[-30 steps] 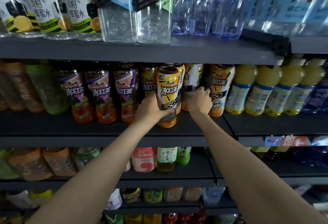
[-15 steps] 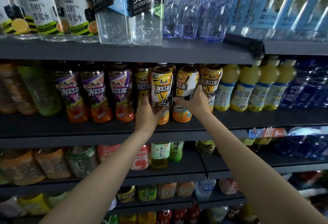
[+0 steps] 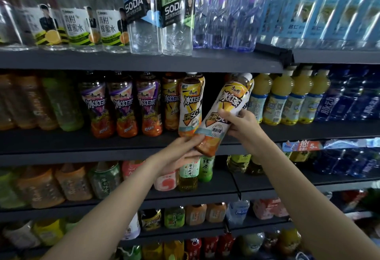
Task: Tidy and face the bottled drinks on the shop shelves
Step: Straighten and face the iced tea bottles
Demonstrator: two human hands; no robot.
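Much of the shelving is blurred: the bottles at the far left of the middle shelf (image 3: 61, 146) are smeared orange and green shapes with no readable labels, the blue bottles (image 3: 347, 97) at the right edge run out of frame, and the rows on the lowest shelves are too dark and soft to identify. The necks of the clear soda bottles (image 3: 160, 16) on the top shelf are cut off at the upper border. The base of the tilted iced tea bottle (image 3: 224, 113) is partly covered by fingers. This yellow-and-white bottle leans with its cap up to the right, in front of the middle shelf's gap, its lower end off the shelf and just beside an upright matching bottle (image 3: 190, 103) that stands on the shelf edge. The right hand (image 3: 241, 124) wraps round the tilted bottle's mid-body, thumb across the label. The left hand (image 3: 182, 150) cups and grips its bottom end from below, fingers curled onto it.
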